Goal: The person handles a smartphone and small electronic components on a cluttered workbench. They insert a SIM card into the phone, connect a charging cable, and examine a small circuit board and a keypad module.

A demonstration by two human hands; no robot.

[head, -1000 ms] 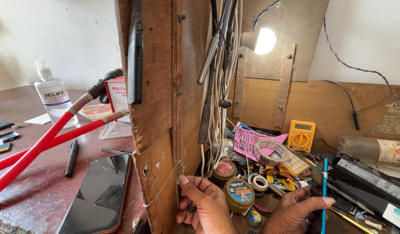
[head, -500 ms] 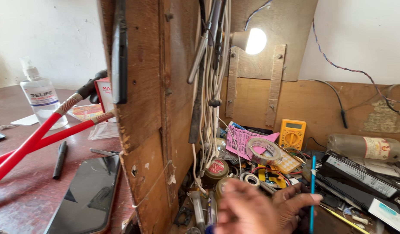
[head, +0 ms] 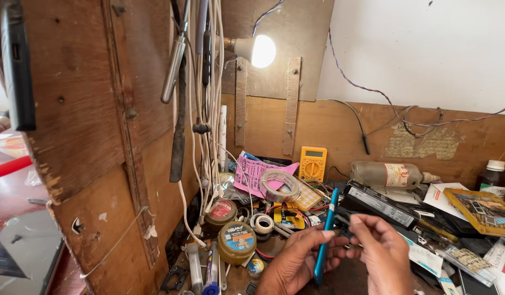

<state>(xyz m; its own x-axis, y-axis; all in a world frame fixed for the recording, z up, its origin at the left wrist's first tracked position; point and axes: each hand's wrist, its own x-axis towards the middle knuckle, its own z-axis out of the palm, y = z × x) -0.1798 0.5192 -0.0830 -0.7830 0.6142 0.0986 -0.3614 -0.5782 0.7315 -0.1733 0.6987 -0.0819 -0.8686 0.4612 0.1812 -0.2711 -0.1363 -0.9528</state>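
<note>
My left hand (head: 296, 263) and my right hand (head: 385, 257) are low in the middle of the view, both on a thin blue tool (head: 324, 235) that stands nearly upright between them. The left hand's fingers close around its lower half; the right hand's fingertips pinch something small beside its middle. Just left of my left hand sits a round tin with a blue and white lid (head: 237, 241), with a smaller red-lidded tin (head: 221, 211) behind it. A roll of clear tape (head: 280, 186) lies further back.
A wooden partition (head: 94, 158) fills the left, with white cables (head: 209, 109) and tools hanging on it. A yellow multimeter (head: 312, 163), a lying bottle (head: 392, 175), a dark bottle (head: 492, 177) and a lit lamp (head: 260, 50) stand behind a cluttered bench.
The camera swung right, so the red cutters and phone on the left slid out of view. My hands left the round tin and came together on the blue tool.
</note>
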